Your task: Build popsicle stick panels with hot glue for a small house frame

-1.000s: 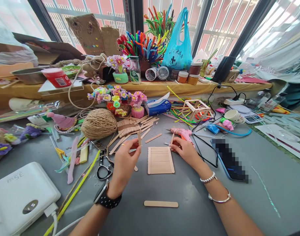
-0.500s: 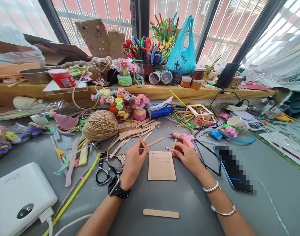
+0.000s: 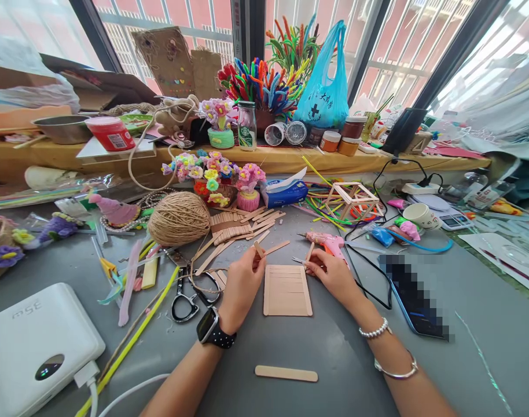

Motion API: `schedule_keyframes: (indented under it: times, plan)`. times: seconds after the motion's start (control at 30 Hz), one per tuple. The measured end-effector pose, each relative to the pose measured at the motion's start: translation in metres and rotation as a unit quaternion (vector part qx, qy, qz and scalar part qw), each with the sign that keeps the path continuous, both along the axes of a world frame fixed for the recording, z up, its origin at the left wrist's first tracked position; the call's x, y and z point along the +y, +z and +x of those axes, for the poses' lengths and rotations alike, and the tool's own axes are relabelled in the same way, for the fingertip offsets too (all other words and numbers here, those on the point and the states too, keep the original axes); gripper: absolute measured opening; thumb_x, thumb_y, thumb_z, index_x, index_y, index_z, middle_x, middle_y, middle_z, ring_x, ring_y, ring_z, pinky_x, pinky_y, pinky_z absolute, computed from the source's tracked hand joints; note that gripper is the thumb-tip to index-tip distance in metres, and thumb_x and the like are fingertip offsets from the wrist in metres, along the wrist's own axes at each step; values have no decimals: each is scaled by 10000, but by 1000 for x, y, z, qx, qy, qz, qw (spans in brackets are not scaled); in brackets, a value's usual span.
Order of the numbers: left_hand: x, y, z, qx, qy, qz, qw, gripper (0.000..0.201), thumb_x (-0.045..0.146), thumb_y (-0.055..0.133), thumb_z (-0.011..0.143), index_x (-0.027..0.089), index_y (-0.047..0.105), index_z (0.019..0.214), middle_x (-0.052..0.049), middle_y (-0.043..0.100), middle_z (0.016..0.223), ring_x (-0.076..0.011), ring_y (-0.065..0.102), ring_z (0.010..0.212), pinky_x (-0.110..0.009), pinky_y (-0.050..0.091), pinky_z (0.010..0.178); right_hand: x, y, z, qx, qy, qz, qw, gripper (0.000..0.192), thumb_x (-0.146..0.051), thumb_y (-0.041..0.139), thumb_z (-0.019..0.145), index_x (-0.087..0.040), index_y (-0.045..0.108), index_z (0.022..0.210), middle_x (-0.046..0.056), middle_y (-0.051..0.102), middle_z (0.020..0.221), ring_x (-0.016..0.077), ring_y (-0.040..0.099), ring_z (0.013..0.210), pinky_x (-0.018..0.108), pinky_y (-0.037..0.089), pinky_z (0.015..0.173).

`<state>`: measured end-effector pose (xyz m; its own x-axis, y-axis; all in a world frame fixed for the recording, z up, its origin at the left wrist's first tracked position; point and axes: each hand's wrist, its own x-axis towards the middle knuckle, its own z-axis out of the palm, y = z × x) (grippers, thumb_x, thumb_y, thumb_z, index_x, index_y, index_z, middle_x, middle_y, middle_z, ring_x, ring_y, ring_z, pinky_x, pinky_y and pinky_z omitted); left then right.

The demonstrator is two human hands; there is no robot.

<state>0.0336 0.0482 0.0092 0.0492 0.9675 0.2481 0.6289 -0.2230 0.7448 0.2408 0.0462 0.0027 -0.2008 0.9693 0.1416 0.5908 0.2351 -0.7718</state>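
A flat panel of joined popsicle sticks (image 3: 287, 291) lies on the grey table between my hands. My left hand (image 3: 242, 285) pinches a short popsicle stick (image 3: 259, 249) at the panel's top left corner. My right hand (image 3: 331, 274) rests at the panel's top right corner, fingers closed on another stick (image 3: 309, 252). A pink glue gun (image 3: 327, 241) lies just behind my right hand. One loose stick (image 3: 286, 373) lies near the table's front, between my forearms.
Scissors (image 3: 186, 298) and a twine ball (image 3: 179, 218) sit left of my hand, beside a pile of sticks (image 3: 234, 227). A phone (image 3: 414, 297) lies to the right, a white power bank (image 3: 36, 347) at front left. Craft flowers, pipe cleaners and jars crowd the back shelf.
My left hand has lowered its stick from upright in the air down to the panel's top left corner. My right hand has stayed at the top right corner.
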Motion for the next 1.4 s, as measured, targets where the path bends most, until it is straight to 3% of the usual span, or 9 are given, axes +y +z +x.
schedule_keyframes:
  times: [0.3, 0.7, 1.4]
  plan:
    - [0, 2, 3, 27, -7, -1, 1000, 184, 249, 410, 813, 180, 549, 912, -67, 674, 794, -208, 644, 728, -283, 468, 620, -1, 2, 0, -8, -1, 14, 1000, 72, -270, 475, 806, -213, 512, 783, 16, 631, 681, 177, 634, 624, 309, 498, 623]
    - [11, 4, -4, 14, -59, -10, 998, 203, 230, 463, 785, 208, 652, 858, -27, 684, 864, -184, 611, 780, -263, 434, 698, -1, 3, -1, -13, -5, 6, 1000, 93, -284, 472, 807, -207, 514, 778, 20, 628, 671, 182, 633, 628, 310, 489, 625]
    - [18, -3, -5, -18, -112, -60, 992, 260, 270, 401, 794, 203, 651, 821, -32, 678, 876, -191, 604, 824, -274, 453, 725, -2, 3, -1, -19, -5, 25, 999, 90, -275, 466, 810, -207, 523, 792, 16, 626, 685, 171, 625, 623, 300, 493, 626]
